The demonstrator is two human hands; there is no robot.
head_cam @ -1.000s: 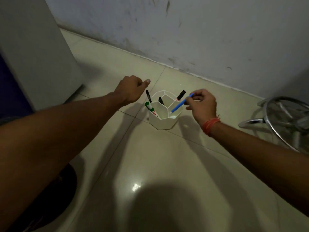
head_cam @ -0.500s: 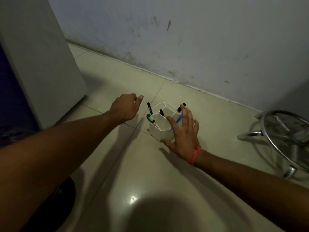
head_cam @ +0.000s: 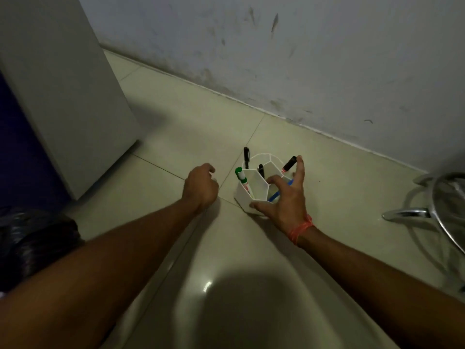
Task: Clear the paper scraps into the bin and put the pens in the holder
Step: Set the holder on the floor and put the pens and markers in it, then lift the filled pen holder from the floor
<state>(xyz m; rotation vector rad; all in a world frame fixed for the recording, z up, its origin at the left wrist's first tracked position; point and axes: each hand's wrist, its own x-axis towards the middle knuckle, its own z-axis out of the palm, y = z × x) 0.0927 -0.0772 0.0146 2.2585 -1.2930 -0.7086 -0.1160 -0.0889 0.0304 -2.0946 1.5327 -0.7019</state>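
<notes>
While the right hand [head_cam: 283,197] spreads its fingers [head_cam: 300,167] wide over the near right side of the white holder [head_cam: 247,197], gripping nothing, the left hand [head_cam: 200,186] hangs loosely curled and empty just beside it. Steadying the holder well probably means pressing on its rim, clear of the pens. Standing on the floor [head_cam: 251,248], its compartments hold a blue pen [head_cam: 274,196], a green-capped marker [head_cam: 241,177], two black pens [head_cam: 261,170] and a black marker [head_cam: 289,164]. No bin or scraps show.
</notes>
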